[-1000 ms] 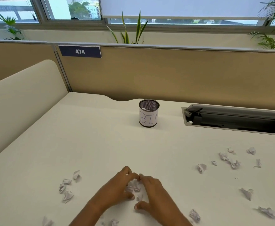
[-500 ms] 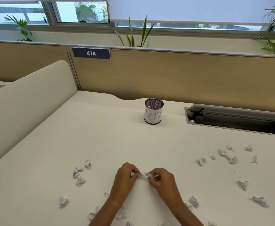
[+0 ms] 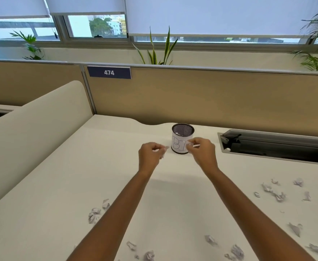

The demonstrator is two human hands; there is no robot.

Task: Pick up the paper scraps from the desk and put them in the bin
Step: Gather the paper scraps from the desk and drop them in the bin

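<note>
1. The left hand is seen in the middle of the frame, held up over the desk. Its fingers are curled, and a small paper scrap is pinched at the fingertips.
2. The right hand is seen just to the right of it, also held up. Its fingers are curled too, and a thin white scrap is pinched between thumb and finger.
3. The bin, a small round mesh cup with a paper label, is stood upright on the desk, just above the middle of the frame.
4. The bin is seen between the two hands. Its right side is partly covered by the right hand. The left hand's scrap is held just beside its left side. Both scraps are held lower in the frame than the bin's rim.
5. A bit of white paper can be seen inside the bin.
6. More scraps are spread on the desk: a left pile in the lower left, a right pile near the right edge, and bottom scraps along the bottom.
</note>
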